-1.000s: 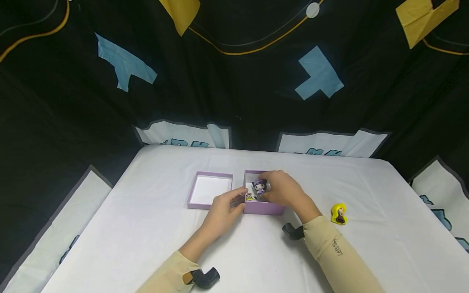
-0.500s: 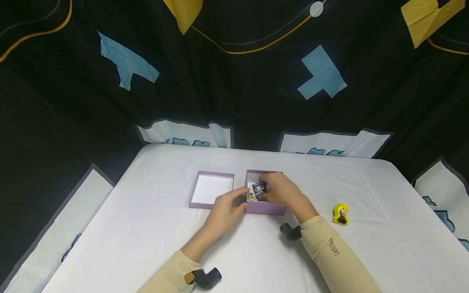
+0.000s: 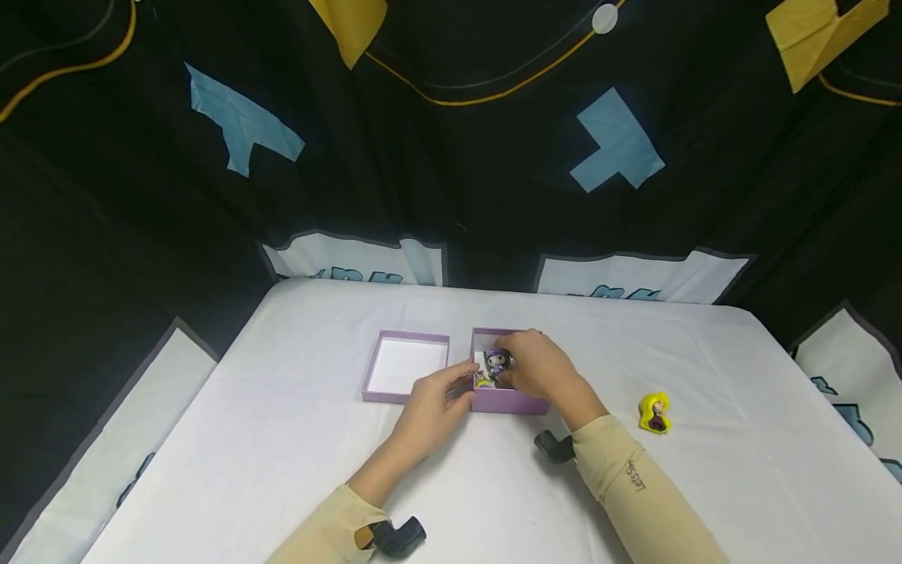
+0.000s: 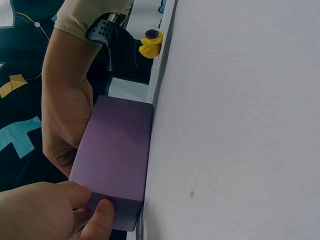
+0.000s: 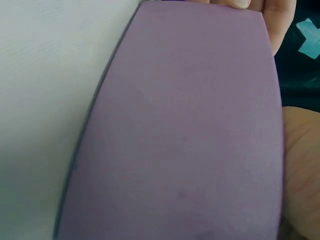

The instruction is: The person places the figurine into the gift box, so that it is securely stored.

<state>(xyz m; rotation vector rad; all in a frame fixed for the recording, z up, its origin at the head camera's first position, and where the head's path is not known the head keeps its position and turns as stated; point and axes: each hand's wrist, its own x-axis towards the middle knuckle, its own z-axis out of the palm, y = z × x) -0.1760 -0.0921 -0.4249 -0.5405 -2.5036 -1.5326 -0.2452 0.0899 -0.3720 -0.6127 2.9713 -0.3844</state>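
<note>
An open purple box (image 3: 509, 402) stands on the white table, its front wall filling the right wrist view. My left hand (image 3: 431, 403) holds the box's left end; in the left wrist view its thumb and fingers (image 4: 102, 220) press at the corner. Reaching in over the right side, my right hand (image 3: 541, 365) grips a small purple-and-white figurine (image 3: 497, 361) with a dark hood. This figurine is upright inside the box, partly covered by the fingers. Beside it in the box lies a small yellow-and-white piece (image 3: 482, 380). The box wall hides the right fingertips in both wrist views.
The shallow purple lid (image 3: 384, 397) lies white inside up, just left of the box. A yellow figurine (image 3: 655, 413) with a dark dress lies on the tablecloth (image 3: 282, 439) to the right. Behind the table hangs a black curtain (image 3: 458, 172).
My right hand and the hooded figurine have shifted slightly down and left within the box. The left hand stays at the box's left end; the lid and yellow figurine keep their places.
</note>
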